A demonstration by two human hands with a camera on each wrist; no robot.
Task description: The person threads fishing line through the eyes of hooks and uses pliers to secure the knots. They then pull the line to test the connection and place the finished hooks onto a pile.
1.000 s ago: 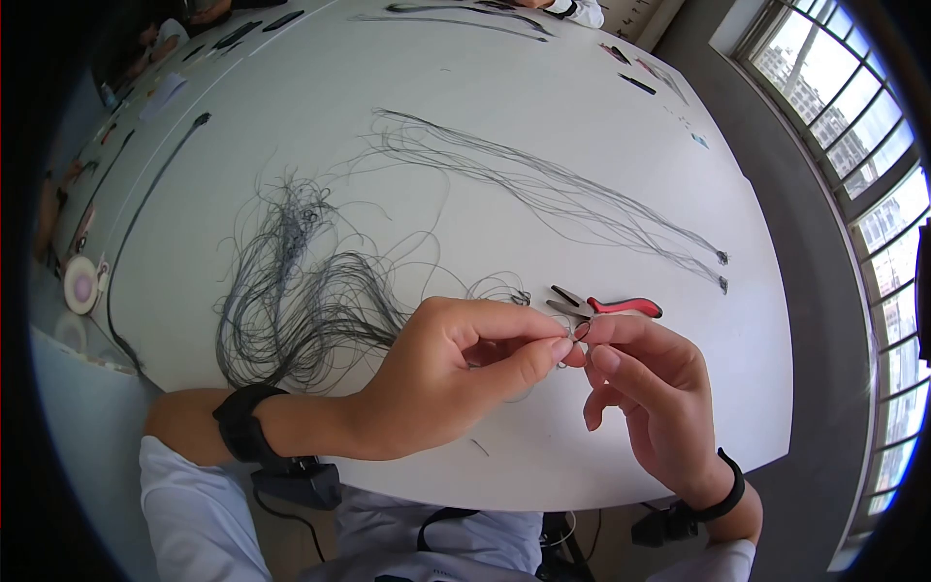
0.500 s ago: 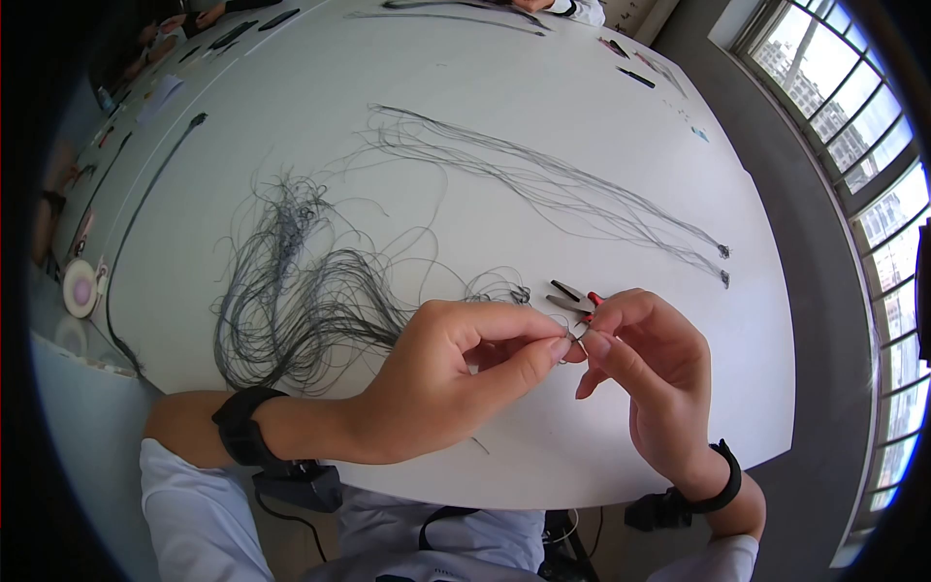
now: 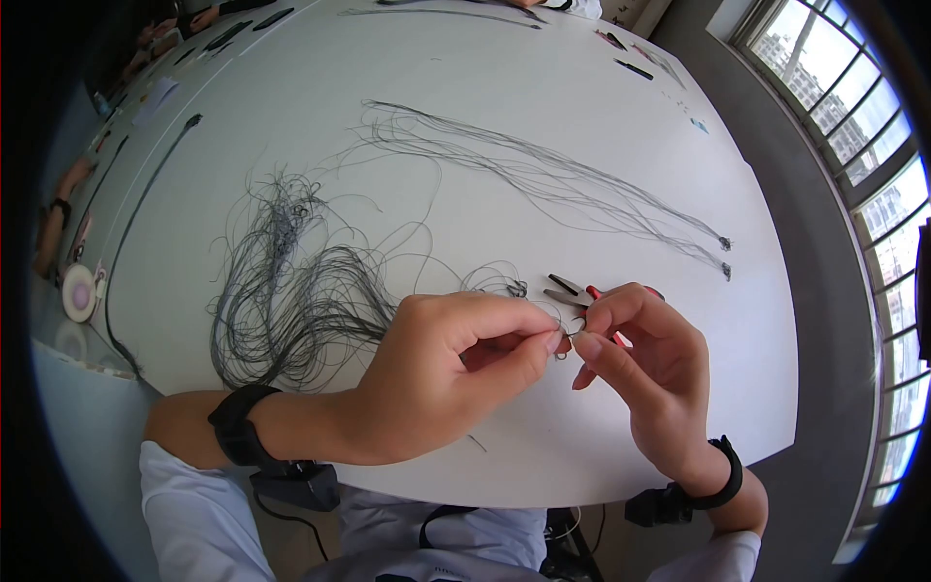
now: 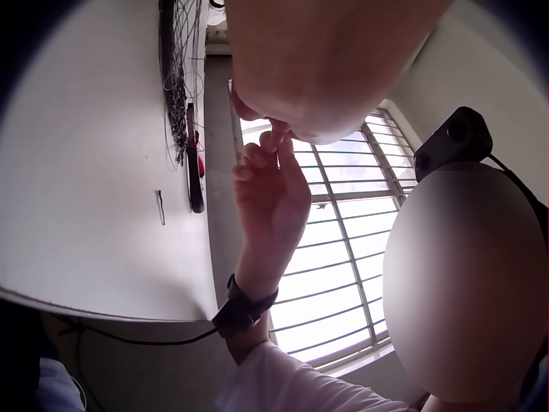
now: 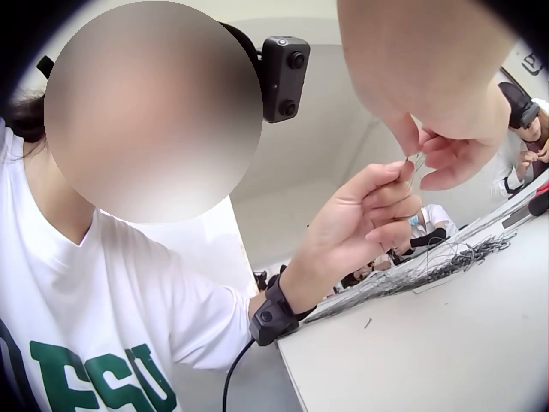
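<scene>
Above the near part of the table, my left hand [image 3: 461, 373] pinches a thin dark strand [image 3: 571, 335] between thumb and forefinger. My right hand [image 3: 655, 378] pinches the same strand just to the right, its fingertips close to the left ones. Small loops of the strand show around the fingertips. In the right wrist view, both hands meet at the strand [image 5: 414, 163]. Red-handled pliers [image 3: 569, 294] lie on the table with jaws apart, their handles partly hidden behind my right hand. A large tangled bundle of dark strands [image 3: 330, 291] lies beside my left hand.
A longer, looser bundle of strands [image 3: 543, 175] stretches across the table to two knotted ends. A short offcut [image 3: 477, 443] lies near the front edge. A white round spool [image 3: 80, 291] sits at the left edge. Other people's arms show at the far side.
My right hand has risen slightly, with forefinger and thumb changing their hold on the strand, and now covers more of the pliers' red handles. My left hand keeps its pinch, nearly still.
</scene>
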